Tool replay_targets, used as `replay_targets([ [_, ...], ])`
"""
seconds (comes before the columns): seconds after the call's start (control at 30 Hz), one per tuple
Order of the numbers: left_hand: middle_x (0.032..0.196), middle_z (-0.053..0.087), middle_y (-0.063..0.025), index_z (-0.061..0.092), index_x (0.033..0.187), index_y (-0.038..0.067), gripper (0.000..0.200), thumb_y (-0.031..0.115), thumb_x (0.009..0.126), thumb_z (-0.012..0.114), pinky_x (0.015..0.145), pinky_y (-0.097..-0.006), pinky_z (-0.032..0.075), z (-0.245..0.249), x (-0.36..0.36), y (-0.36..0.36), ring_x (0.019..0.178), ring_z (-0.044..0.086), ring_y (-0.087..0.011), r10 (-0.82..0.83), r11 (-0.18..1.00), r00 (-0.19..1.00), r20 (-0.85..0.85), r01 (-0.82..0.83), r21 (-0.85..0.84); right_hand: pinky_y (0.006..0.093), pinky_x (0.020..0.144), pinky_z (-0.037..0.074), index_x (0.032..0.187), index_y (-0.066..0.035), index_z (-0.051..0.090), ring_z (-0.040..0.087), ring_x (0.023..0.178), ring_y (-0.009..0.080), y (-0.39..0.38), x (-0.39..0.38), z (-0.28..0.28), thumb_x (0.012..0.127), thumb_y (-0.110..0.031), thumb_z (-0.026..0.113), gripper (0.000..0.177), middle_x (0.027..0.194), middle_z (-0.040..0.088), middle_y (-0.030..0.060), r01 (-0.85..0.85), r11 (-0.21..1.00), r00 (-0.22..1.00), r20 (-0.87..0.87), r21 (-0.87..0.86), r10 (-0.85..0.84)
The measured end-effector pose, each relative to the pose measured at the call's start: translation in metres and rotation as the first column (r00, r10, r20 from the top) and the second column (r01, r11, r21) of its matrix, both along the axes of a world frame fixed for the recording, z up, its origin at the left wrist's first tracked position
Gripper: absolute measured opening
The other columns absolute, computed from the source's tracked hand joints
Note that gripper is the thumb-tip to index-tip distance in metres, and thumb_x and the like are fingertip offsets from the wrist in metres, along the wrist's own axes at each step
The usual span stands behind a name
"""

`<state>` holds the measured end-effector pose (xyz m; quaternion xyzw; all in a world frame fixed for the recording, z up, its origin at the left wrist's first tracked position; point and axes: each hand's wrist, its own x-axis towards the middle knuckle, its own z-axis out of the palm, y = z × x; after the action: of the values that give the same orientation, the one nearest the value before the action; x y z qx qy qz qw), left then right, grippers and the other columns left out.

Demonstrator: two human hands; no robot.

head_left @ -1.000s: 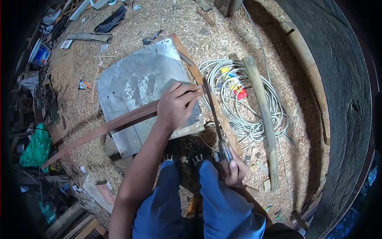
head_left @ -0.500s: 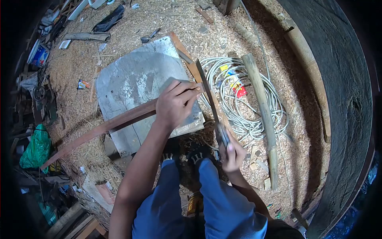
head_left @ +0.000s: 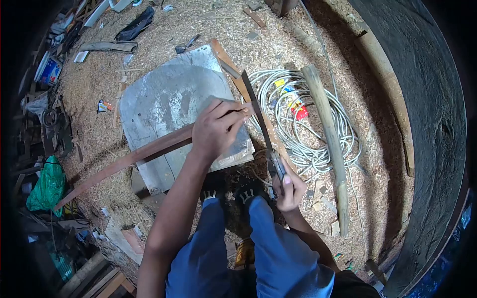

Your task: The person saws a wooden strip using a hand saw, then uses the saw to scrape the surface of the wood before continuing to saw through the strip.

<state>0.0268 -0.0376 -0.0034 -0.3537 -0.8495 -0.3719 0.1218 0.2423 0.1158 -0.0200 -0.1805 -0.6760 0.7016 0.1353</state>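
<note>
My left hand (head_left: pixel 216 126) is wrapped round a long reddish wooden strip (head_left: pixel 134 158) near its right end. The strip lies slanted across a worn grey board (head_left: pixel 174 84) and reaches down to the left. In my right hand (head_left: pixel 288 191) is the handle of a saw (head_left: pixel 260 114), whose dark blade points up and slightly left. The blade crosses beside the strip's end, just right of my left fingertips. Whether its teeth touch the wood cannot be made out.
Right of the saw, a coil of grey cable (head_left: pixel 318 144) lies under a wooden pole (head_left: pixel 325 119). A large dark timber (head_left: pixel 422 99) curves along the right. A green bag (head_left: pixel 47 186) sits at the left, a hammer (head_left: pixel 187 44) beyond the board.
The saw and my right hand have shifted slightly up and to the left. My left hand still grips the strip, almost unmoved.
</note>
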Motion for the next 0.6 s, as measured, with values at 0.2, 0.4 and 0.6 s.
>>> replay_targets([
  [0.2, 0.1, 0.074, -0.0024, 0.081, 0.093, 0.01, 0.015, 0.007, 0.079, 0.081, 0.08, -0.033, 0.055, 0.0, -0.002, 0.001, 0.092, 0.067, -0.0211, 0.001, 1.0, 1.0, 0.014, -0.001, -0.002, 0.0239, 0.047, 0.029, 0.142, 0.01, 0.054, 0.04, 0.05, 0.0039, 0.001, 0.063, 0.012, 0.104, -0.024, 0.047, 0.052, 0.058, 0.052, -0.0006, 0.011, 0.999, 1.0, 0.012, -0.032, -0.01],
  [0.4, 0.097, 0.071, -0.0016, 0.078, 0.092, 0.009, 0.013, 0.008, 0.08, 0.08, 0.08, -0.0327, 0.054, -0.001, 0.001, 0.001, 0.09, 0.066, -0.0207, -0.013, 1.0, 1.0, -0.01, 0.013, -0.015, 0.0238, 0.047, 0.028, 0.142, 0.013, 0.053, 0.038, 0.049, 0.0039, -0.001, 0.002, -0.002, 0.105, -0.029, 0.047, 0.055, 0.058, 0.048, -0.0029, 0.016, 1.0, 1.0, 0.011, -0.009, -0.016],
  [0.6, 0.098, 0.071, -0.002, 0.078, 0.092, 0.008, 0.012, 0.008, 0.08, 0.08, 0.08, -0.0327, 0.054, -0.001, -0.001, 0.002, 0.091, 0.066, -0.0209, -0.003, 1.0, 1.0, -0.009, 0.004, 0.004, 0.0236, 0.048, 0.028, 0.142, 0.012, 0.053, 0.038, 0.049, 0.0042, 0.004, 0.054, 0.011, 0.105, -0.029, 0.045, 0.055, 0.059, 0.049, -0.0022, -0.042, 0.999, 0.997, 0.063, 0.023, 0.04],
])
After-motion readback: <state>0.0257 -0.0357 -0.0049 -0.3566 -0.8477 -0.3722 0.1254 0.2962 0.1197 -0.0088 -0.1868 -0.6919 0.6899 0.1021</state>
